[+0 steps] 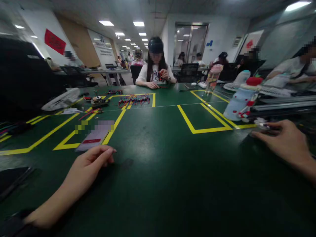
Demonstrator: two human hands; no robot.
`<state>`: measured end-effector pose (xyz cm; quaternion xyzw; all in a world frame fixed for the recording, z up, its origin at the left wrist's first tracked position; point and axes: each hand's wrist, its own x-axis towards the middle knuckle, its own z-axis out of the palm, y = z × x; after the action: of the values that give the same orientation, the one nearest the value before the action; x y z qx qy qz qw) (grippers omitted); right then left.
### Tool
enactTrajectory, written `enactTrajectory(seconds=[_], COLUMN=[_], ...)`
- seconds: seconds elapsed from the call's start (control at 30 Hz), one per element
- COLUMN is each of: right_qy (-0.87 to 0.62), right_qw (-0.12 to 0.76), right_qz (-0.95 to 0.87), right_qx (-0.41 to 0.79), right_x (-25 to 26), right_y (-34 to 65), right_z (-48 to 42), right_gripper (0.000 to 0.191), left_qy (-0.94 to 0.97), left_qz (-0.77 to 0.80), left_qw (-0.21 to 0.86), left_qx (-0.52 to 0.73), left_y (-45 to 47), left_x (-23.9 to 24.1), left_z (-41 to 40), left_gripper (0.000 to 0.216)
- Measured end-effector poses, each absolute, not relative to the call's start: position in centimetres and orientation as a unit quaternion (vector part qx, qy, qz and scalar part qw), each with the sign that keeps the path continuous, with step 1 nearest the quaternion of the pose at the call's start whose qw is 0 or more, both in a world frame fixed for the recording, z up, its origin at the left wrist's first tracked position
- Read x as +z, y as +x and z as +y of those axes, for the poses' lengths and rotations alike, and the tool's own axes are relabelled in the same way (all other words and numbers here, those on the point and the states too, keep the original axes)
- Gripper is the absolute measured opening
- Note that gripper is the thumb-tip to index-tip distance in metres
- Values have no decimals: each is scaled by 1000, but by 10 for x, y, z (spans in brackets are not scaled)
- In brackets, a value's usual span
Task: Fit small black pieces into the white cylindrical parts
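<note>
My left hand (pixel 90 166) rests low over the green table, fingers curled in and thumb laid against the index finger. Nothing shows between them. Just beyond the knuckles lies a phone-like flat mauve slab (pixel 95 136) with a red label, partly blurred out. At the right, my right hand (pixel 287 143) pinches a small dark thing with a pale, ruffled end (pixel 262 123) between thumb and fingers; its kind is unclear. Close beyond that hand stands a light blue plush-like figure (pixel 238 102) with a red top.
Yellow tape (pixel 212 130) marks rectangles on the green table (pixel 158 171). Tangled coloured wires (pixel 134 100) and small electronic parts (pixel 98 101) lie at the far left. A pink-lidded bottle (pixel 213 78) and white fans (pixel 238 80) stand far right. A person (pixel 155 65) sits opposite.
</note>
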<state>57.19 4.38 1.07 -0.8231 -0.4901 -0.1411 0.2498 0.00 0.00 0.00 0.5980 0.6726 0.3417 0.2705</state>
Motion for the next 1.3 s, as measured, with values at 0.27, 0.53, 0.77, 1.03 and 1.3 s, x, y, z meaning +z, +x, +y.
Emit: enactTrajectory(seconds=[0.27,0.53,0.77,1.03,1.3], right_qy=[-382,-295,-333,-336,-381], right_qw=[415,365,354,376,355], right_qz=[-807,-846,-812,-771,-777], right_qx=[175,252,323,389,352], right_x=[7,-10,-14,-20,-15], right_y=[411,345,345,341,350], right_z=[7,4,5,4,6], right_gripper=[35,36,48,63,53], left_qy=[607,613,706,782,752], left_qz=[662,659,577,430,509], left_qw=[278,268,286,328,287], left_qx=[340,343,295,308,307], left_y=[-4,-2,58,143,122], left_x=[-4,1,16,41,24], left_z=[0,-2,-9,-2,4], left_gripper=[34,31,28,17,13])
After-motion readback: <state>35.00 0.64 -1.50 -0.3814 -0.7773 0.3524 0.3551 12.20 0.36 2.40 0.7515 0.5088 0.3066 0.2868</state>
